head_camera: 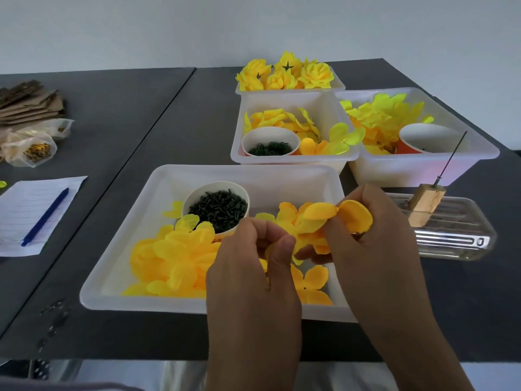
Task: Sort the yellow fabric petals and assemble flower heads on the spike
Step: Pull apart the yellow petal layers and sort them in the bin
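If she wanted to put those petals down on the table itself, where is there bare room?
Bare dark table lies between the lined paper with the pen and the white trays, running back past the cardboard stack. A strip is also free along the near edge, in front of the big tray. The right is crowded: trays, the glass dish and the spike block.

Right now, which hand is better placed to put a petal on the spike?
Probably the right hand: it already holds petals, and the spike stands just beyond it on that side. The left hand is farther off.
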Demonstrator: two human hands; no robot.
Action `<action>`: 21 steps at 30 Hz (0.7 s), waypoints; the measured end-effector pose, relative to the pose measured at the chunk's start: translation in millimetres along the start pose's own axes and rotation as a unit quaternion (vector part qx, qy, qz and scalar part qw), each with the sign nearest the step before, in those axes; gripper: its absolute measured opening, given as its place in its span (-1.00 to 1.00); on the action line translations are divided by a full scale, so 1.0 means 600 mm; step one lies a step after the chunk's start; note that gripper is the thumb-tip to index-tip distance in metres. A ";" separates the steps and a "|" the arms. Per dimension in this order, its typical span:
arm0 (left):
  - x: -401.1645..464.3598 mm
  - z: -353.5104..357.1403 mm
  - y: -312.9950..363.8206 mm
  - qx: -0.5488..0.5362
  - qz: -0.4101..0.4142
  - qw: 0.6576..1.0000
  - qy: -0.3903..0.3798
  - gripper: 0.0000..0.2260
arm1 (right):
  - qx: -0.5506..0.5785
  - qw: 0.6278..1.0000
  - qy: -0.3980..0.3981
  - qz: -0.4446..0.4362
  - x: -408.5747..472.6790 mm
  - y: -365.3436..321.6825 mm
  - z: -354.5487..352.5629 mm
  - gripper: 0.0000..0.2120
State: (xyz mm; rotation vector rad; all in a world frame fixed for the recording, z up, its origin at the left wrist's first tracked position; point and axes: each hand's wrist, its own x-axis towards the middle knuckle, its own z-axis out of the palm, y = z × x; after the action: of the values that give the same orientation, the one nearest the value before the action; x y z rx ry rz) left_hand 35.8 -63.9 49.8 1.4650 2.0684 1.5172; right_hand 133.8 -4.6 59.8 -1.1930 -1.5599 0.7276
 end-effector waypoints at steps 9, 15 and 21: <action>0.011 -0.008 0.009 -0.120 -0.051 0.989 -0.067 -0.89 | 0.011 0.998 -0.065 -0.021 -0.012 -0.002 0.003 -0.82; 0.015 -0.007 0.000 -0.030 -0.014 0.998 -0.056 -0.80 | -0.067 0.995 -0.055 -0.049 -0.030 0.011 0.017 -0.85; 0.016 -0.004 -0.010 0.037 0.019 0.997 -0.059 -0.96 | -0.102 0.992 -0.032 -0.067 -0.032 0.014 0.019 -0.81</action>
State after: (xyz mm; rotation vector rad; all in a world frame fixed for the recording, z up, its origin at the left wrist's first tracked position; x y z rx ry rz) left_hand 25.7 -57.7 49.8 1.5884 2.0600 1.3445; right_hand 126.3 -18.5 42.3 -1.2090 -1.7835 0.5324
